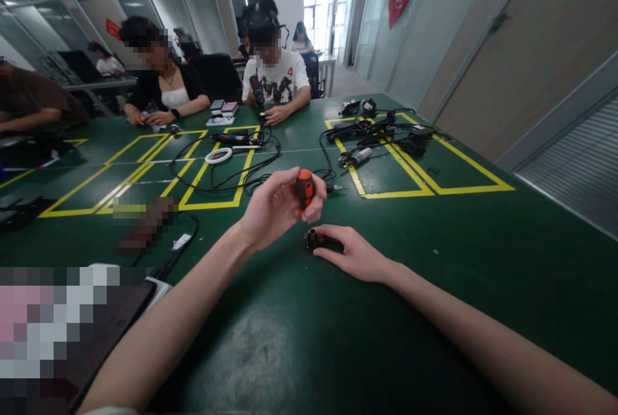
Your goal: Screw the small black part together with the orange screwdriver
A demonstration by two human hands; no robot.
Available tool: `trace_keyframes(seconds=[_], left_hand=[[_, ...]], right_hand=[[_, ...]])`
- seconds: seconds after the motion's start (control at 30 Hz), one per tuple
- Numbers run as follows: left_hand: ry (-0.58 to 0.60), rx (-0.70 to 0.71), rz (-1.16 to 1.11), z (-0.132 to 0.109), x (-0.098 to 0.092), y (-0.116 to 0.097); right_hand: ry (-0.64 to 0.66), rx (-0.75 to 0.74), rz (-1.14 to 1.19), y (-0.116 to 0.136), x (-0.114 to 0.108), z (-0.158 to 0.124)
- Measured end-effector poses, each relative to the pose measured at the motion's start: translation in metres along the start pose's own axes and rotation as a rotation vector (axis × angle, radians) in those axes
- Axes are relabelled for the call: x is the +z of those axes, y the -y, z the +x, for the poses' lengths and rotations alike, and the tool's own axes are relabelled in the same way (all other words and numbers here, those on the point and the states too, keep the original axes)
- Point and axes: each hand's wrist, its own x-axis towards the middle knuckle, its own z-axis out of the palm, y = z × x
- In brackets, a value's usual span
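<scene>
My left hand (277, 206) is raised above the table with its fingers wrapped round a screwdriver (305, 191). Its stubby orange and black handle faces me, and a thin metal shaft pokes out to the right beyond my fingers. Just below, on the green table (386, 338), the fingers of my right hand (355, 254) are closed on a small black part (312, 239). A short round post or tube sticks up from that part; its exact kind I cannot make out. One tiny speck lies on the tabletop beside it.
Black cables (376, 132) and a silver cylindrical tool (360, 157) lie at the back right. A white ring (219, 156) sits among more cables. Yellow tape (396, 195) marks rectangles. Left are blurred-out objects and a dark-screened device (116, 318). Across the table, a person (280, 74) handles a tool.
</scene>
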Motion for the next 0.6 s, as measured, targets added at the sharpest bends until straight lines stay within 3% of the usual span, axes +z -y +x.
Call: trace_keyframes(seconds=[0.37,0.6], left_hand=[[-0.058,0.058,-0.037,0.0005,0.0021,0.0012],[-0.12,0.085,0.035,0.0035,0.0023,0.0039]], right_hand=[[-0.026,-0.003,-0.03,-0.0006,0.0025,0.0001],[-0.108,0.008,-0.074,-0.0053,0.0041,0.0003]])
